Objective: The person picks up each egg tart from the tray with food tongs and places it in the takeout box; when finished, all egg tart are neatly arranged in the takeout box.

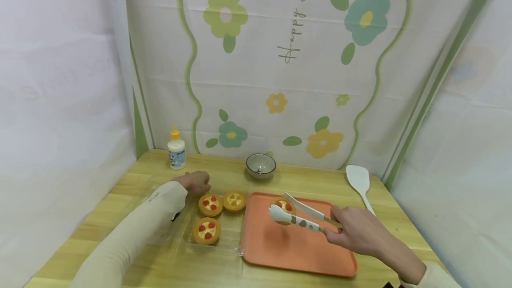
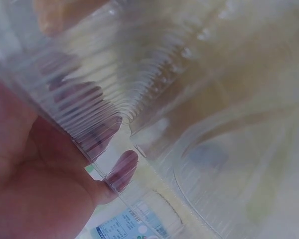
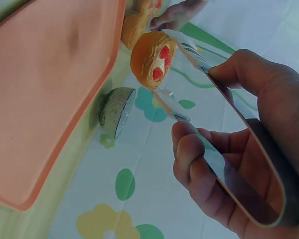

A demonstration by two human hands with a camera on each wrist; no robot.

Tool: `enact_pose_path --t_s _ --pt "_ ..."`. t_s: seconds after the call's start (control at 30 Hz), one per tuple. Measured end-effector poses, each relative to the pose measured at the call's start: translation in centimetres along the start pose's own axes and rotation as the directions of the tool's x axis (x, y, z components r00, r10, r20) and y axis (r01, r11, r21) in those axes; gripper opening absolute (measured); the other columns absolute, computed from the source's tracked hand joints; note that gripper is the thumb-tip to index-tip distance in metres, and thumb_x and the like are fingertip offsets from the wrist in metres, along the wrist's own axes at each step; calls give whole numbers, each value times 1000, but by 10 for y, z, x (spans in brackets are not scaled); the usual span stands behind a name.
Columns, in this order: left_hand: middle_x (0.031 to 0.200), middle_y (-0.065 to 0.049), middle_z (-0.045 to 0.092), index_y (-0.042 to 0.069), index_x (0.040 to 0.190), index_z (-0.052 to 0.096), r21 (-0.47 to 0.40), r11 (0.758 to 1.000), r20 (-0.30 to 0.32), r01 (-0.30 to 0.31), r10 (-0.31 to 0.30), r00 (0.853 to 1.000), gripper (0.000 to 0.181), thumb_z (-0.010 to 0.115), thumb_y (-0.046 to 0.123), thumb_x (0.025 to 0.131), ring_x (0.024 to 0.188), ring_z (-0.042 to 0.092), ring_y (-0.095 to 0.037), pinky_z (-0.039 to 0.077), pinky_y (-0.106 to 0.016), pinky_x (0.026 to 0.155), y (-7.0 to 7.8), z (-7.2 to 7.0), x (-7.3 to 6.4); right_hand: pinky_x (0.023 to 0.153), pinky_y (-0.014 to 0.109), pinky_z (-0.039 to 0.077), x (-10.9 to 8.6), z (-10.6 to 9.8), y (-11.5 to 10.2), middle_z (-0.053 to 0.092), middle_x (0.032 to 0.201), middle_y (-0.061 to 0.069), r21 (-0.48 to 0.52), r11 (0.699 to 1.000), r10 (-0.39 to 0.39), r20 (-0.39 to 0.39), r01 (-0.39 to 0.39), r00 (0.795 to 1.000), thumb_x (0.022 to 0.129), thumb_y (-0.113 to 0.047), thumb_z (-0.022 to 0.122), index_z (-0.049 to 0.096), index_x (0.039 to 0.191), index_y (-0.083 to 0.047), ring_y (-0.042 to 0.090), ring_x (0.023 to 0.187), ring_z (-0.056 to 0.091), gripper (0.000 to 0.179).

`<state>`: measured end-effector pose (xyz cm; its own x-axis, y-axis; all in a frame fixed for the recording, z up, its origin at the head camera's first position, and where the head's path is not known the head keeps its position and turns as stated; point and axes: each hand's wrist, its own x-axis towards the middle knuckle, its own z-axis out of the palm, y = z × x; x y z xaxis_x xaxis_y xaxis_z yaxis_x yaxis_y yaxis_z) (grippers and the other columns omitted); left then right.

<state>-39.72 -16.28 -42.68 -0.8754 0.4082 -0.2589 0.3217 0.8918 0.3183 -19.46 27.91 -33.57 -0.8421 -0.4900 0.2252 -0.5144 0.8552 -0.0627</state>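
My right hand (image 1: 356, 230) grips the white spotted serving tongs (image 1: 302, 217), fingers and thumb squeezing both arms together. The tong tips pinch a small orange fruit tart with red berry pieces (image 3: 150, 59), and in the right wrist view it hangs clear above the flat orange plastic tray (image 1: 296, 248). The tray lies on the pale wooden bench (image 1: 400, 217) just in front of me.

My left hand (image 1: 196, 182) holds the edge of a clear ribbed plastic container (image 2: 139, 99); in the left wrist view my fingers (image 2: 123, 169) curl behind its see-through wall. Three more tarts (image 1: 210, 205) sit in the container's base, just left of the tray.

Farther out, a small grey bowl (image 1: 261, 165) stands behind the tray, a white bottle with an orange cap (image 1: 176, 149) stands at the bench's far left, and a white spatula (image 1: 360, 183) lies to the right. A flowered cloth backdrop (image 1: 280, 57) hangs behind the bench.
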Motion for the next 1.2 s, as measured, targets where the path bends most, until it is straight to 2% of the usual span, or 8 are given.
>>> enact_pose_path --t_s 0.17,0.4,0.7,1.0,1.2 --pt "69 -2 53 10 77 58 -3 1000 8 -10 10 1000 21 55 20 95 65 49 -19 27 -69 100 -1 2 3 44 19 18 12 1 -6 23 54 -17 -26 998 -63 -24 62 998 85 -35 69 40 67 -21 -4 46 18 36" --pt "68 -2 51 9 74 55 26 1000 -14 -9 9 1000 22 54 19 94 65 48 -20 26 -71 101 0 -4 4 42 20 21 42 4 -20 31 52 -15 -53 994 -90 18 91 996 86 -39 67 46 71 -20 -1 43 24 31" --pt "69 -2 51 10 75 55 11 1000 -12 4 -4 1000 21 54 19 94 66 49 -21 24 -71 102 6 -3 -1 41 19 22 76 14 -47 33 51 -13 -39 977 -207 29 208 978 86 -40 65 49 72 -18 -1 42 24 30" --pt "66 -1 49 10 74 55 -5 1000 -14 8 -8 1000 22 55 18 94 63 47 -20 28 -68 99 3 0 -1 42 20 17 90 31 -59 28 51 -12 -89 964 -247 50 251 968 85 -43 66 45 69 -20 1 43 18 35" --pt "63 -1 46 10 69 52 -10 1000 -24 -7 7 1000 25 55 17 93 60 43 -18 31 -60 88 1 1 1 41 20 16 95 36 -67 28 52 -12 -102 953 -277 87 285 957 85 -43 68 47 69 -19 2 44 17 36"
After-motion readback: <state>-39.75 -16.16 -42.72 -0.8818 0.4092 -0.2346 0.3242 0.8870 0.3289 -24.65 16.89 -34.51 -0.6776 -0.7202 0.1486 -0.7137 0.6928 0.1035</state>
